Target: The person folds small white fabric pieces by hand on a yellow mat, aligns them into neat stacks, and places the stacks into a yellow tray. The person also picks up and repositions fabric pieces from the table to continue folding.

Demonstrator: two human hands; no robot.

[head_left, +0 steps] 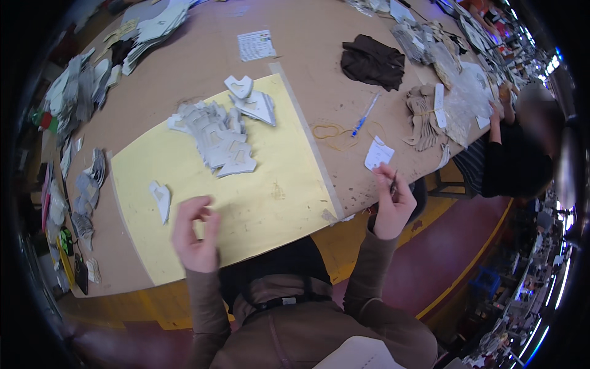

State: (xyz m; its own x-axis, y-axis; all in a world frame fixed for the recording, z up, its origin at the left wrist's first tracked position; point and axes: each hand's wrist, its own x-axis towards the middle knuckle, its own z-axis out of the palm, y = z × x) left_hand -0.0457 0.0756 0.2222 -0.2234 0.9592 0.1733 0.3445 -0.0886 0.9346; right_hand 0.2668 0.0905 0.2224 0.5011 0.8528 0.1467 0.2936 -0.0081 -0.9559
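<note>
My left hand (196, 234) hovers over the near edge of the yellow sheet (270, 203), thumb and fingers curved apart with nothing between them. Beside it lies a single white cut piece (161, 198). Farther up the sheet is a loose pile of grey-white cut pieces (218, 138), several with notched or cut-out shapes, and a smaller stack (257, 106) at its right. My right hand (393, 206) is raised at the table's edge, fingers pinched around a slim dark tool (394, 179) whose kind I cannot make out. Its fingertips are by a white paper tag (378, 154); contact is unclear.
A blue-white pen (367, 115) and yellow string (330, 132) lie right of the sheet. Beyond are dark brown folded cloth (372, 61), a tied beige bundle (424, 117) and plastic bags (464, 92). Bundles line the left edge (86, 86). Another person (519, 147) sits at right.
</note>
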